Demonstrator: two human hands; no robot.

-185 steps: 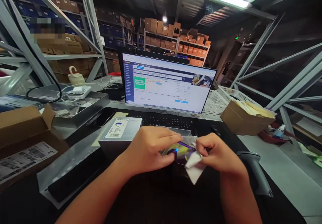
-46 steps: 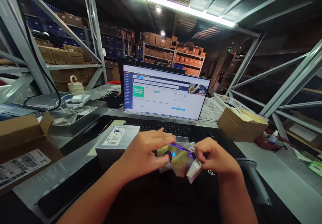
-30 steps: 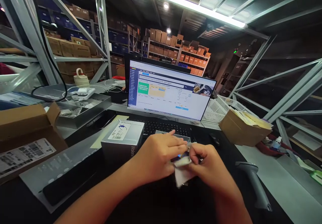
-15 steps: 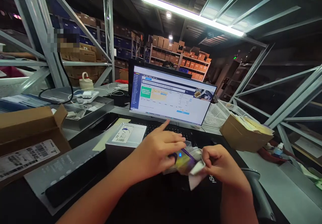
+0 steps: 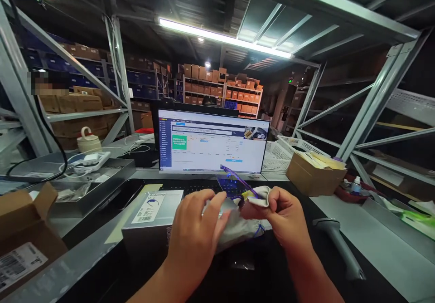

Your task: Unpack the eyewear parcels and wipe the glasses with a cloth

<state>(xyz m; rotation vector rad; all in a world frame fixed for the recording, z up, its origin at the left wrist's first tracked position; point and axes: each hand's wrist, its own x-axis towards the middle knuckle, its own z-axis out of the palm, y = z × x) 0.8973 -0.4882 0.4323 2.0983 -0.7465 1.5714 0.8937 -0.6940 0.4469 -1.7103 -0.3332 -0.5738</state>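
Note:
My right hand (image 5: 288,214) is closed on a pale grey cloth (image 5: 260,201), which wraps part of some purple-framed glasses (image 5: 239,176). One temple of the glasses sticks up in front of the monitor. My left hand (image 5: 197,223) is beside a light grey pouch (image 5: 239,226) with a blue cord; its fingers are bent, and what they hold, if anything, is hidden. Left of that hand sits a silver box (image 5: 152,207) with a white label.
A monitor (image 5: 210,146) stands behind the keyboard. To the right are a scanner (image 5: 341,248), a carton of papers (image 5: 312,171) and white baskets (image 5: 277,155). An open carton (image 5: 30,230), a metal tray (image 5: 98,180) and a lidded cup (image 5: 89,140) are at left.
The view has shifted to the right. My left hand has drawn back from the glasses, and a temple now points up. The grey pouch shows more fully.

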